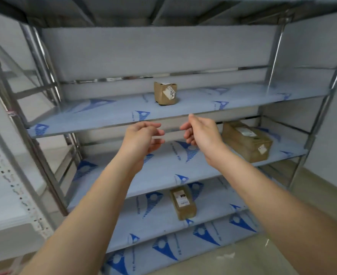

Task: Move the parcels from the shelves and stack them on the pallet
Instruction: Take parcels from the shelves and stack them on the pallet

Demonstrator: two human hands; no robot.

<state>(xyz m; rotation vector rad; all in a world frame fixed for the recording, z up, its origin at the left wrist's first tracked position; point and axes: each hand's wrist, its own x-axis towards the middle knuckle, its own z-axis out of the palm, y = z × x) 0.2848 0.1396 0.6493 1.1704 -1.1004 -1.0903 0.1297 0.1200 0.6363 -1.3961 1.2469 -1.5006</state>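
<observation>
A small brown cardboard parcel point(165, 93) with a white label stands on the upper shelf point(104, 118), near its middle. My left hand point(142, 137) and my right hand point(200, 132) are raised side by side just below that shelf's front edge, fingers loosely curled, holding nothing. A larger brown parcel point(246, 140) lies on the middle shelf at the right. A narrow parcel point(182, 202) with a white label lies on the lower shelf. The pallet is out of view.
The metal rack has chrome uprights point(44, 62) and light blue shelf boards printed with dark blue triangles. A second white shelving unit point(9, 175) stands at the left. Pale floor point(243, 261) shows at the bottom right, and a grey wall at the right.
</observation>
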